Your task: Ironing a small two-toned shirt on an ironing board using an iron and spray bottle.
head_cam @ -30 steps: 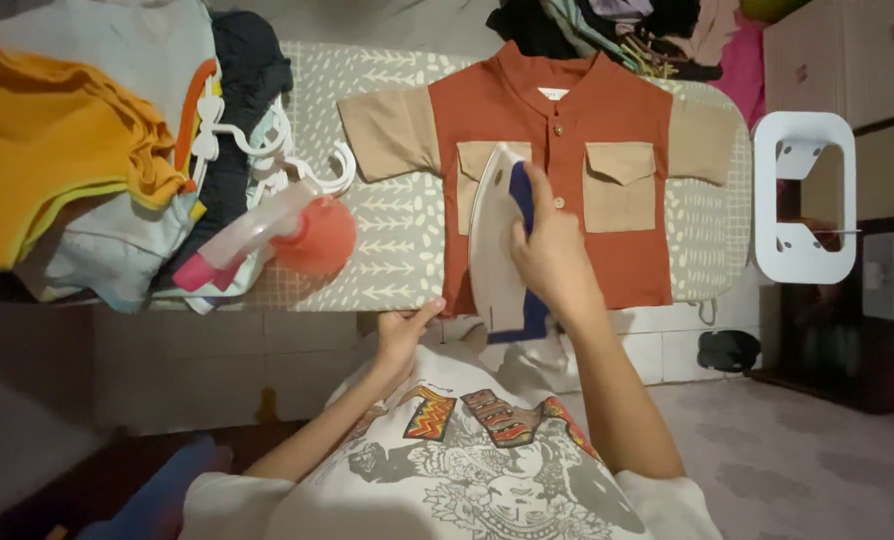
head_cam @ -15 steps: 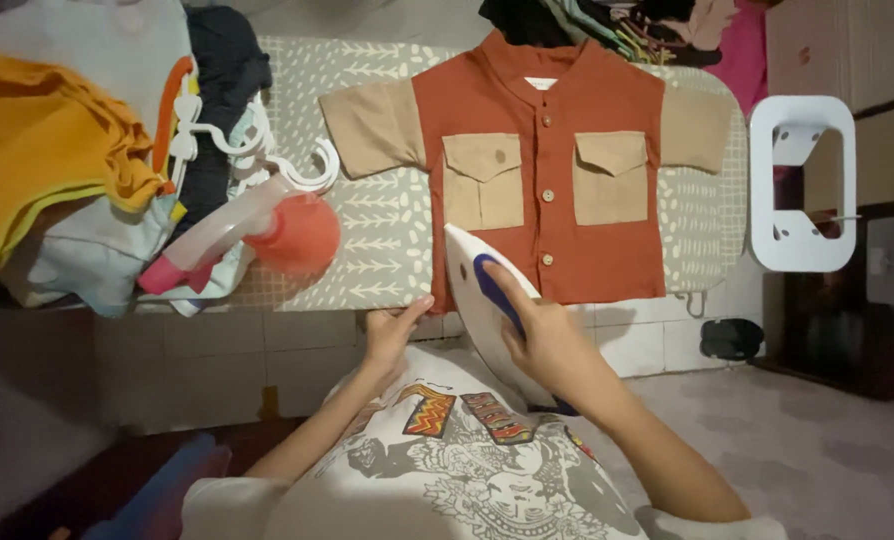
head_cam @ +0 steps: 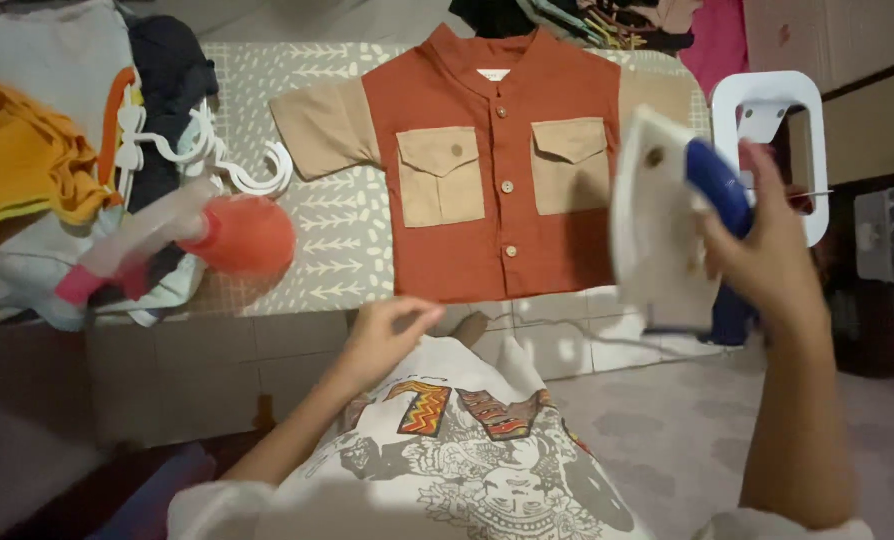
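A small rust-red shirt (head_cam: 497,240) with tan sleeves and two tan chest pockets lies flat on the patterned ironing board (head_cam: 337,215). My right hand (head_cam: 767,250) grips the blue handle of a white iron (head_cam: 657,225), held up in the air off the shirt's right side, close to the white iron rest (head_cam: 767,105). At the board's near edge, my left hand (head_cam: 387,330) touches the shirt's lower left hem with the fingers loosely curled.
A red and clear spray bottle (head_cam: 182,240) lies on the board's left part. White hangers (head_cam: 207,150) and a heap of yellow, dark and pale clothes (head_cam: 37,170) fill the left side. More clothes are piled at the top. A dark cabinet stands at the right.
My right hand slid the iron down off the shirt, then lifted it and swung it to the right, near the iron rest. The left hand stayed at the hem.
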